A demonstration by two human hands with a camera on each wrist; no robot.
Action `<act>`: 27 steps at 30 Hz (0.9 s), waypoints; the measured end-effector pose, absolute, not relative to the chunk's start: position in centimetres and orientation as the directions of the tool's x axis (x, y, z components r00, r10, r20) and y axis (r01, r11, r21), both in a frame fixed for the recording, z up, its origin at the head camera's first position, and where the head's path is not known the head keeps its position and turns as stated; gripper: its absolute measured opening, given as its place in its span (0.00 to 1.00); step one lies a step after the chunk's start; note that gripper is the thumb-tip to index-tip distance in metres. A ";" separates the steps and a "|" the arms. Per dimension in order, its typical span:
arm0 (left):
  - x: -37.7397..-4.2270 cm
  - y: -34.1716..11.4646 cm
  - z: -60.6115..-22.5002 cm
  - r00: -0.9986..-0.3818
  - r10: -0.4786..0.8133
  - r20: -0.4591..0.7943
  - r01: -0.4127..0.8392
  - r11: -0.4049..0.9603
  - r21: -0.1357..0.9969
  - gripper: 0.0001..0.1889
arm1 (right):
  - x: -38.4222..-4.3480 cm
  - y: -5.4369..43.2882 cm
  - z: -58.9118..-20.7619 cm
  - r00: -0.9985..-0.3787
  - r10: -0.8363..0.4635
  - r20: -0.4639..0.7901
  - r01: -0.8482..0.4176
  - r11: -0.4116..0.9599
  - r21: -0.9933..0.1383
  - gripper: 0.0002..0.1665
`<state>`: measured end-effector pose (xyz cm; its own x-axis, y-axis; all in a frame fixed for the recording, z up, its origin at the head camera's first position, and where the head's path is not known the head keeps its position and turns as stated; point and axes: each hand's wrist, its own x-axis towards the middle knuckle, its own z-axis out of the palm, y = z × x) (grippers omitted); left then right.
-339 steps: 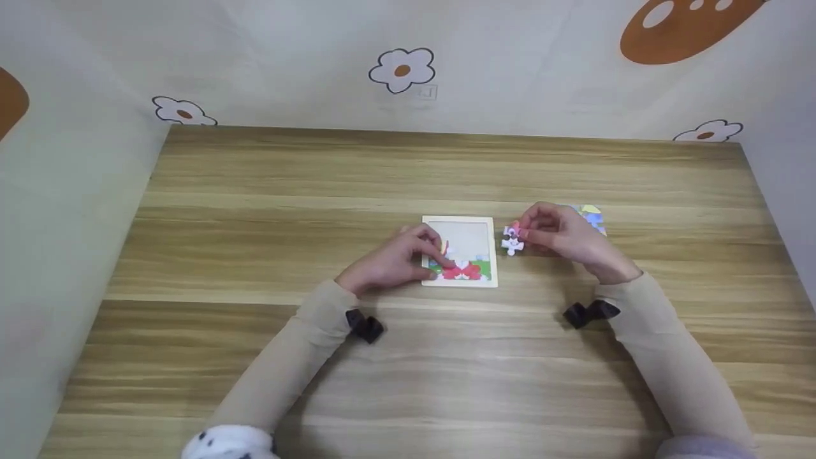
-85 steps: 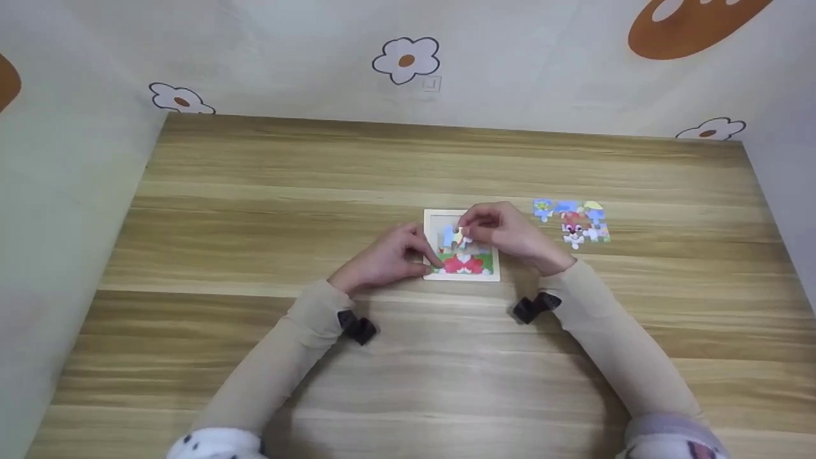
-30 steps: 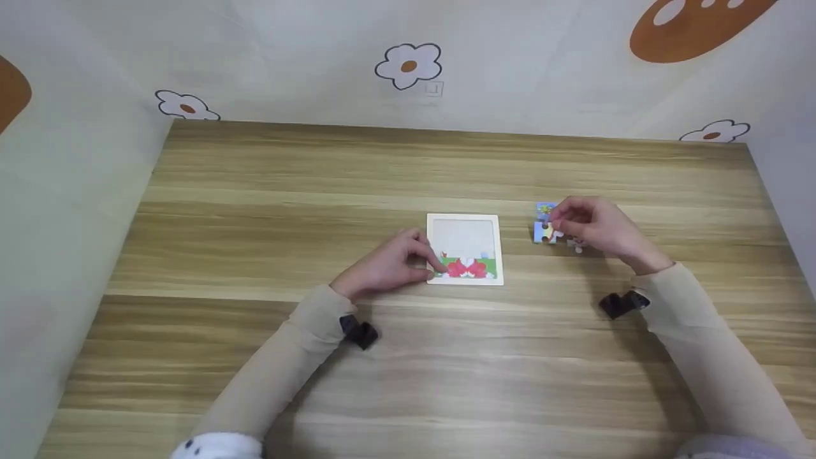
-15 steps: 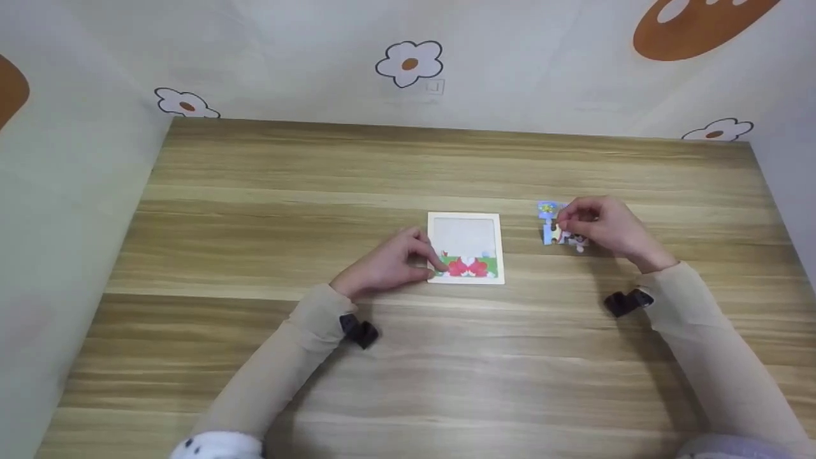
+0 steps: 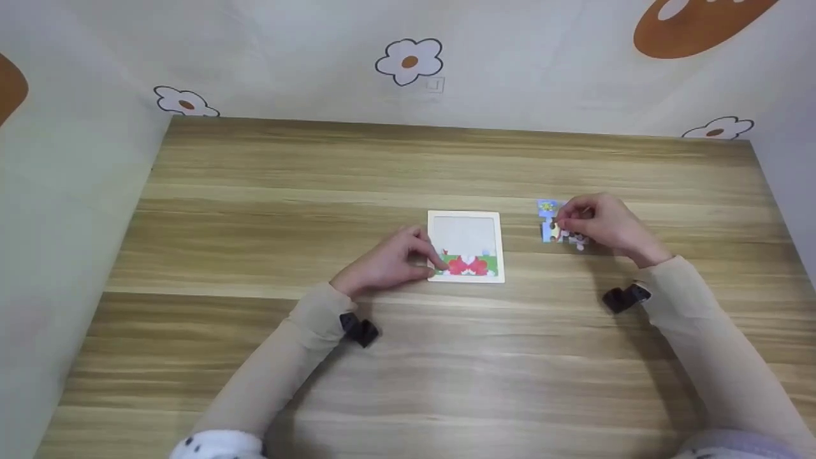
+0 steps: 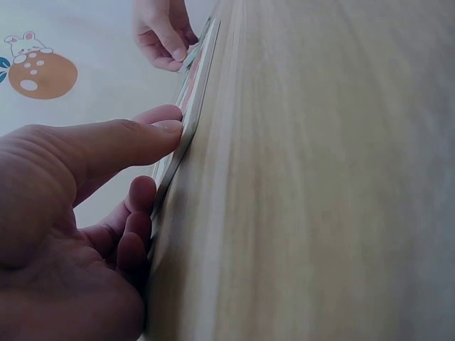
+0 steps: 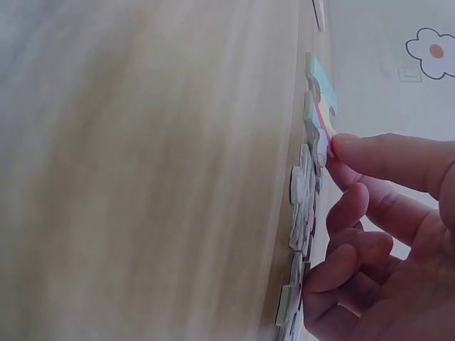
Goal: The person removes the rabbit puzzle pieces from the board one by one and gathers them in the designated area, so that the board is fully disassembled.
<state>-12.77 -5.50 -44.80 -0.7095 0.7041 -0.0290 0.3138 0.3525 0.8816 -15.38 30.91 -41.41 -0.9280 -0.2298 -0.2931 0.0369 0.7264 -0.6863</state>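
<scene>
A square puzzle tray [image 5: 466, 214] with a pale rim lies mid-table, its near strip filled with green and red puzzle pieces [image 5: 468, 265]. My left hand [image 5: 390, 262] holds the tray at its near left corner, thumb on the rim and index finger reaching inside. To the right, my right hand [image 5: 609, 226] pinches a blue and yellow puzzle piece [image 5: 548, 231] between thumb and index finger, low beside other loose pieces. In the right wrist view this piece [image 7: 321, 106] shows a red line, and the other fingers are curled.
A blue piece with a yellow figure [image 5: 547, 206] lies just behind the pinched one. More loose pieces [image 5: 579, 241] sit partly hidden under my right hand. The wood-grain table [image 5: 319, 172] ends at a wall [image 5: 306, 57] printed with flowers.
Earlier my right hand held the yellow-and-blue piece over the tray; it has since carried it right to the loose pieces. In the last half second it shifts slightly. My left hand stays put.
</scene>
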 end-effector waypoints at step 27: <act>-12.8 -5.6 -44.9 -0.718 0.695 -0.032 0.324 0.375 0.868 0.08 | -15.5 30.9 -41.5 -0.933 -0.243 -0.265 0.004 0.730 -0.683 0.06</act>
